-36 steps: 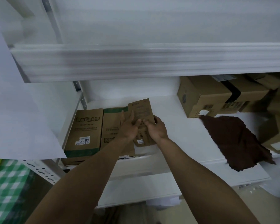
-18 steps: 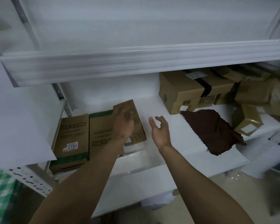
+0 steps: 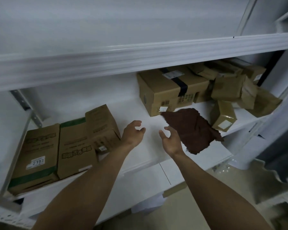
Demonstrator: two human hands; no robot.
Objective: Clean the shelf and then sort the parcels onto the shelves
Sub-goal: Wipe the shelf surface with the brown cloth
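The unsorted parcels lie heaped at the right end of the shelf, up and to the right of both our hands, with the big taped box nearest, its long side running along the shelf. Our right hand is closer to it than our left hand; both hover apart, fingers loosely spread, holding nothing. The brown cloth lies just beside the right hand, and three boxes stand sorted at the left.
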